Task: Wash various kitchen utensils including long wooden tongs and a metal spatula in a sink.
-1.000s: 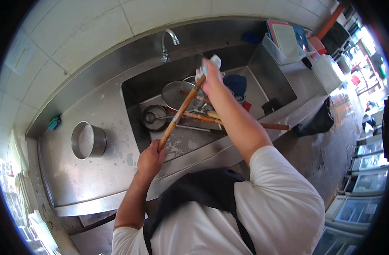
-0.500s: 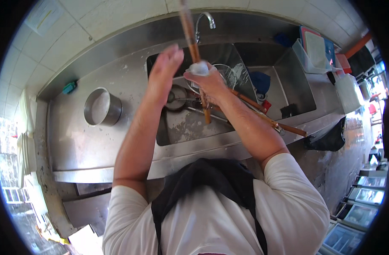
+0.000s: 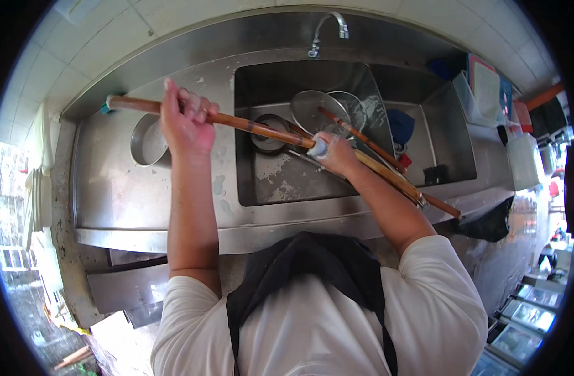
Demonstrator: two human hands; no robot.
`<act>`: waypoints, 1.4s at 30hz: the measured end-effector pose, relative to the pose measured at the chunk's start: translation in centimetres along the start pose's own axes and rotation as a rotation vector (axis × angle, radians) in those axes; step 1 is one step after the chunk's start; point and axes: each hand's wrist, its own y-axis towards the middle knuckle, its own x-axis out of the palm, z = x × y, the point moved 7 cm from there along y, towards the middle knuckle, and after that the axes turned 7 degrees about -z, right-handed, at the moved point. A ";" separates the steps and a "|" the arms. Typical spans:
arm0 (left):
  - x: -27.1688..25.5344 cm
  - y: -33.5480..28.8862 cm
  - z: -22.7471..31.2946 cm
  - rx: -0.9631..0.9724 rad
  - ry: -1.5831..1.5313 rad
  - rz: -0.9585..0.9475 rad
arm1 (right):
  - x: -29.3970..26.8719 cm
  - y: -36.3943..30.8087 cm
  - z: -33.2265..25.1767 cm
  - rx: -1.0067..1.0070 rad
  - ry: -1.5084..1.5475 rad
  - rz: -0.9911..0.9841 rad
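A long brown bamboo-like pole (image 3: 262, 129) slants across the sink, its pale end to the far left and raised above the counter. My left hand (image 3: 190, 128) is closed loosely round the pole, fingers curled over it and thumb pointing up. My right hand (image 3: 337, 154) grips a white wad (image 3: 318, 148), like a sponge or cloth, wrapped round the pole's right part. Beneath, the left sink basin (image 3: 281, 178) holds round mesh strainers (image 3: 315, 108) and a dark round ladle-like piece (image 3: 268, 135). Several wooden handles (image 3: 387, 175) lean over the front rim, partly behind my right forearm.
A steel pot (image 3: 150, 141) stands on the left counter, under the pole. The faucet (image 3: 328, 31) rises behind the basins. Blue cloth (image 3: 400, 125) and a small red thing (image 3: 404, 161) lie by the right basin. Plastic tubs (image 3: 481, 94) stand at the right end.
The pole has swung from nearly upright to lying sideways toward the left. My left hand, apart from it before, now closes round it. My right hand has moved slightly right and nearer, with the wad.
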 end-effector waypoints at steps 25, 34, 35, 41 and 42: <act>-15.4 -10.0 -2.2 -0.082 -0.157 0.387 | 26.6 23.4 -34.2 -0.607 -0.839 -0.298; -14.2 -9.1 -2.1 -0.083 -0.120 0.253 | 24.1 25.7 -32.9 -0.456 -0.408 -0.274; -14.7 -8.8 -1.9 -0.066 -0.115 0.277 | 22.6 25.0 -33.7 -0.440 -0.382 -0.272; -14.7 -2.8 -2.3 -0.045 -0.133 0.351 | 4.2 19.2 -23.0 -0.229 0.169 -0.295; -14.1 -1.5 -2.8 -0.054 -0.153 0.356 | 2.1 17.5 -20.0 -0.186 0.211 -0.333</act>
